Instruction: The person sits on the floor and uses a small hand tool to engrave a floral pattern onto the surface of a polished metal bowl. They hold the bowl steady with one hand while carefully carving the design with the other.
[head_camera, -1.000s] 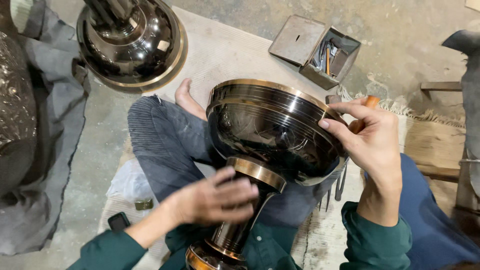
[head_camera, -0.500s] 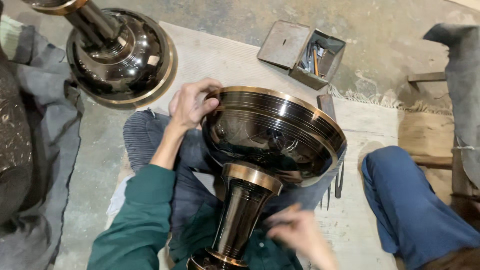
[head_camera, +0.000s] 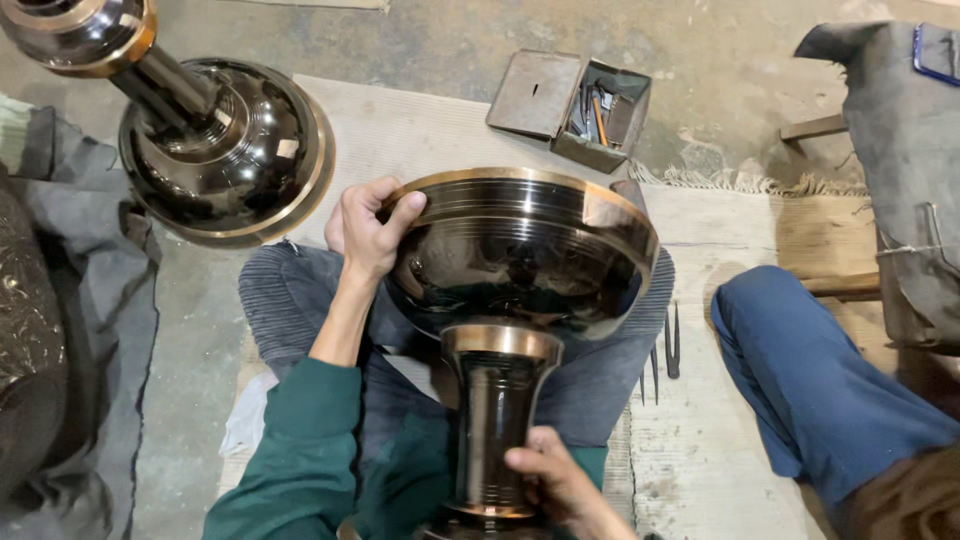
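The bowl (head_camera: 520, 255) lies tilted across the person's lap on the mat (head_camera: 420, 130), stem (head_camera: 497, 420) toward the camera. Left hand (head_camera: 365, 228) clasps its rim; right hand (head_camera: 560, 482) wraps the stem. They seem to be turning it; next calls for a regrip.

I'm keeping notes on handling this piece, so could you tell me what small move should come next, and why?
Probably a slight turn of the dark metal vessel across the lap. The left hand grips its brass rim at the left edge, and the right hand holds the lower stem. That two-point hold suits rotating it to bring another part of the surface up.
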